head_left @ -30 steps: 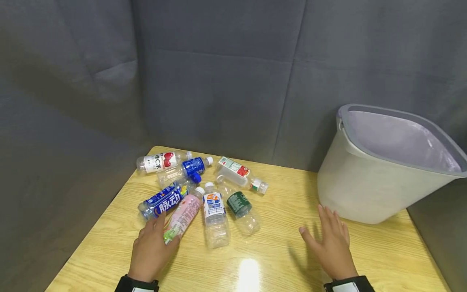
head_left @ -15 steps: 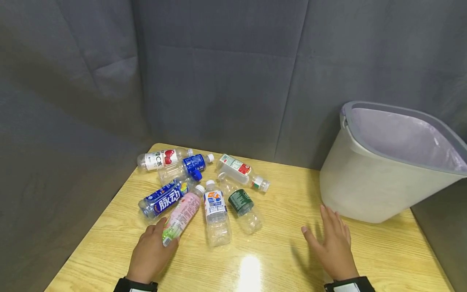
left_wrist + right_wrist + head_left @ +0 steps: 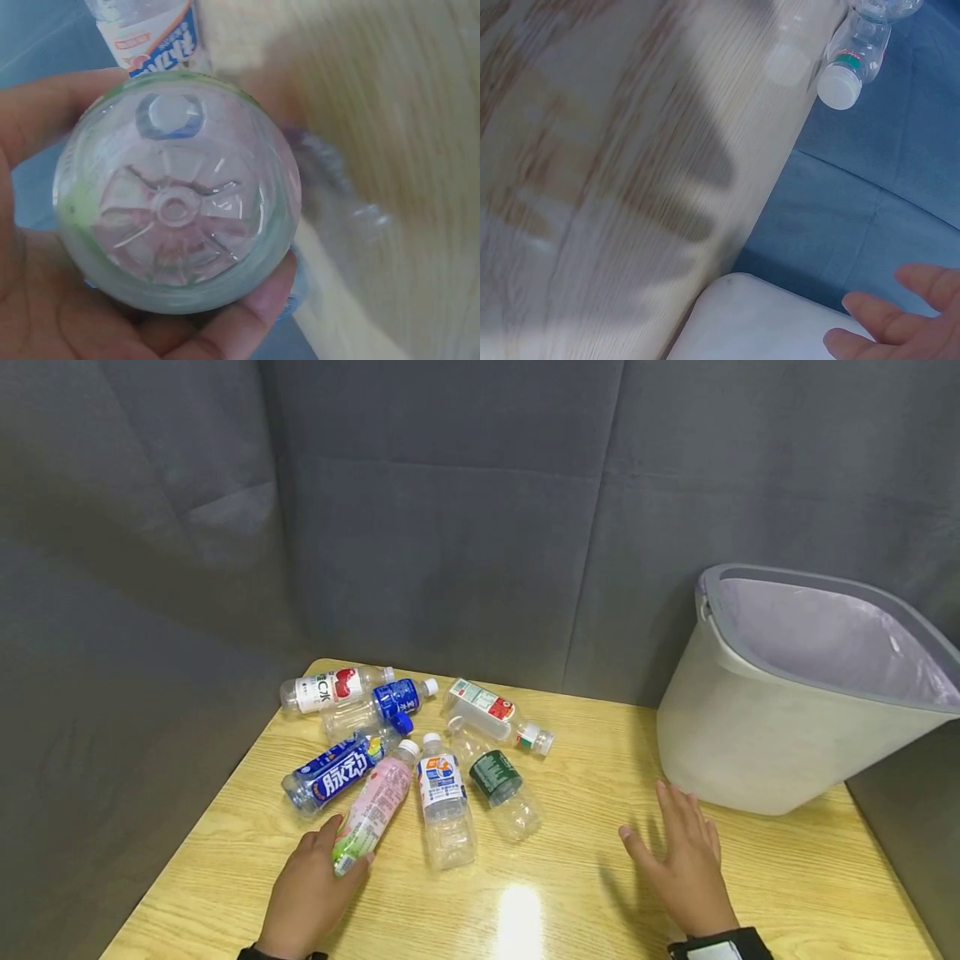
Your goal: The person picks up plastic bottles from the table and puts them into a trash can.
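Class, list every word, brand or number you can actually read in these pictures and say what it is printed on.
"脉动": white characters on the blue bottle.
"C水": on the white-and-red label of the far-left bottle; the character before it is cut off.
Too small or blurred to read: the labels of the pink bottle that the left hand grips, the orange-label bottle, the green-label bottle.
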